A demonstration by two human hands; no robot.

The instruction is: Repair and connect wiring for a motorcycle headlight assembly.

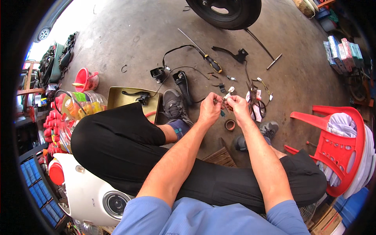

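My left hand (210, 109) and my right hand (239, 107) meet above the floor between my feet, fingertips pinched close together. A small white wire connector (230, 91) shows at the fingertips of my right hand. What my left fingers pinch is too small to make out; thin wires seem to run there. Just right of my hands lies a bundle of dark wires (263, 111) with white plugs. A roll of tape (230, 125) rests below them. Left of my hands are a black handlebar grip (183, 87) and a black switch housing (157, 74) on a cable.
Ahead lie a yellow-black screwdriver (213, 64), a black brake lever (234, 54) and a T-handled rod (274, 61), below a wheel (231, 15). A metal tray (113, 102) holds another lever. A red chair (327, 145) stands right; bottles (94, 102) and a pink bucket (89, 79) stand left.
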